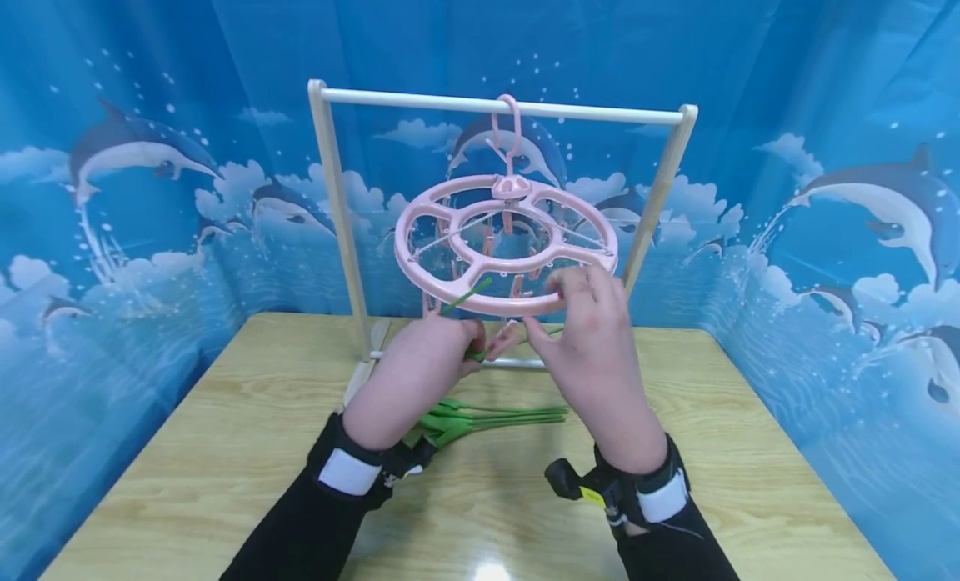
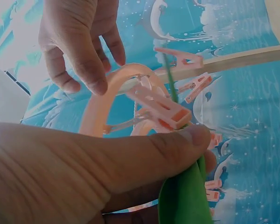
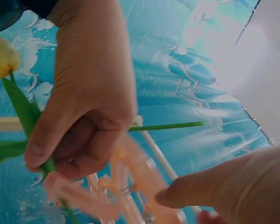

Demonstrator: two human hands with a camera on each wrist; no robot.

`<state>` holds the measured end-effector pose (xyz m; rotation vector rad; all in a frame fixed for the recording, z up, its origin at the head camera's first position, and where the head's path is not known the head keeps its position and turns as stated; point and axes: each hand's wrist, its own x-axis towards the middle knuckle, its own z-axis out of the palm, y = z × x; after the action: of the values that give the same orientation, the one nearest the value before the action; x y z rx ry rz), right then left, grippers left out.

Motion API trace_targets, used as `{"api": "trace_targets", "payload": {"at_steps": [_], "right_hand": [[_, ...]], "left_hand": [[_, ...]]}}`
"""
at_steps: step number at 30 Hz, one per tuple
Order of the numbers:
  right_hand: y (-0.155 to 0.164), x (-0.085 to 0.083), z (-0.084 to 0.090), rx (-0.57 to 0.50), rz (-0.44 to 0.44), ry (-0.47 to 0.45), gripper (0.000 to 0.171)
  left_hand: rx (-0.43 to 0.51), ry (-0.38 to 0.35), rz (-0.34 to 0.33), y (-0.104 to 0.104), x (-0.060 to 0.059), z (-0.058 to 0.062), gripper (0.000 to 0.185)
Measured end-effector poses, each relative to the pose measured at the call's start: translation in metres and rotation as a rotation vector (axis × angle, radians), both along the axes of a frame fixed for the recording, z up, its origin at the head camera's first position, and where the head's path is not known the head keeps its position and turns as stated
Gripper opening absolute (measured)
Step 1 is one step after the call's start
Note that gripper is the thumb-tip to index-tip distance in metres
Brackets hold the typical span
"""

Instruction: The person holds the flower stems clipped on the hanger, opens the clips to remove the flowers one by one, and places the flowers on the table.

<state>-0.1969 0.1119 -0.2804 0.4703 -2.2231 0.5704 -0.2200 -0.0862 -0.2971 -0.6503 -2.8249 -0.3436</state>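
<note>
While a dolphin-print blue curtain [image 1: 112,231] encloses the wooden table [image 1: 225,448], a green flower stem [image 1: 467,296] is pinched by the left hand [image 1: 416,368] beneath the pink clip hanger [image 1: 506,243], whose rim is touched by the right hand's [image 1: 592,348] relaxed fingers.

My head view looks down at the hanger [image 1: 506,247]; both wrist views sit close under it, the right one [image 3: 130,186] seemingly blurred.

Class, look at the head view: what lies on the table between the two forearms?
A bunch of green stems lies on the table there, seen in the head view.
</note>
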Motion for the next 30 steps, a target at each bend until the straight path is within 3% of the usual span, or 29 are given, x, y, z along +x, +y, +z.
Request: {"api": "trace_targets", "payload": {"at_steps": [4, 7, 10, 14, 18, 22, 26, 30], "right_hand": [[0.001, 0.007, 0.006, 0.085, -0.026, -0.167, 0.017], [0.000, 0.009, 0.009, 0.157, -0.049, -0.266, 0.016], [-0.002, 0.009, 0.007, 0.213, -0.047, -0.306, 0.025], [-0.005, 0.008, 0.004, 0.288, -0.040, -0.348, 0.053], [-0.009, 0.005, 0.001, 0.359, -0.052, -0.419, 0.073], [-0.013, 0.003, -0.006, 0.406, -0.031, -0.429, 0.075], [-0.017, 0.001, -0.014, 0.424, 0.006, -0.369, 0.055], [-0.020, -0.001, -0.015, 0.404, 0.000, -0.349, 0.047]], "left_hand": [[-0.022, 0.018, -0.015, 0.000, 0.002, 0.001, 0.014], [-0.039, 0.046, -0.014, -0.001, 0.004, 0.000, 0.016], [-0.026, 0.040, -0.003, -0.001, 0.004, 0.000, 0.017], [-0.010, 0.004, -0.002, -0.003, 0.007, -0.001, 0.017], [0.000, 0.015, -0.019, -0.004, 0.007, -0.002, 0.021], [-0.006, 0.023, -0.032, -0.005, 0.008, -0.002, 0.019], [0.018, 0.011, -0.066, -0.004, 0.008, -0.002, 0.017], [0.065, -0.006, -0.072, -0.003, 0.007, 0.000, 0.017]]}}
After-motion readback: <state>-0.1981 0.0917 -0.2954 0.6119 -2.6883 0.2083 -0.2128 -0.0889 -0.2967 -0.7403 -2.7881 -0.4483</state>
